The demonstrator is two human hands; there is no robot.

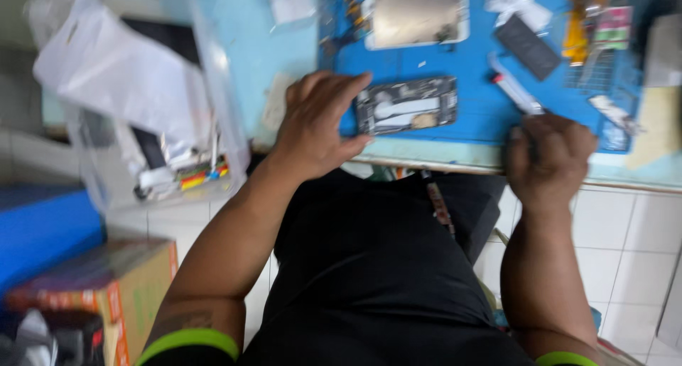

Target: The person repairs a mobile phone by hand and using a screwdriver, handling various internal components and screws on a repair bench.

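— What's hard to read?
— Motion blur. The right hand [550,156], lower right, is clenched on a thin dark tool [531,147], mostly hidden.
— The left hand [320,124]?
— Fingers spread loose, touching the opened dark phone body [406,105] at centre on the blue table [476,89].

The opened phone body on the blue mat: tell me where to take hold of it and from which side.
Grip the opened phone body by its two long edges, coming from above. It lies flat with its bare insides facing up, so fingers should stay off the middle. The left hand already rests at its left end; the right end is free. The right hand is closed on a tool.
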